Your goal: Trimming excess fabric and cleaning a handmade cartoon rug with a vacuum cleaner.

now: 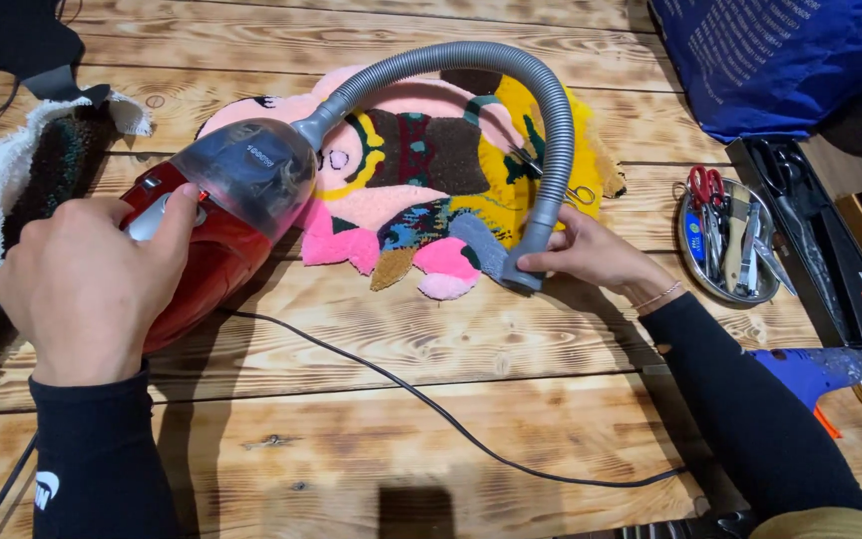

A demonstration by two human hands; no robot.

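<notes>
The left hand [87,284] is wrapped over the handle of a red handheld vacuum [216,215], thumb on its top; the right hand [591,250] pinches the grey hose [551,130] just above its nozzle, pressed on a colourful tufted rug [431,160] lying on the plank table [351,419]; black cord [431,404] trails across; a tool tray [725,240] sits right

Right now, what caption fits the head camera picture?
Left hand holds red vacuum; right hand presses hose nozzle on colourful rug.

Your view is evenly and warmly lit and sharp; soft shadows fall toward six o'clock on the bench [371,329], corners dim, slight edge bending.
</notes>
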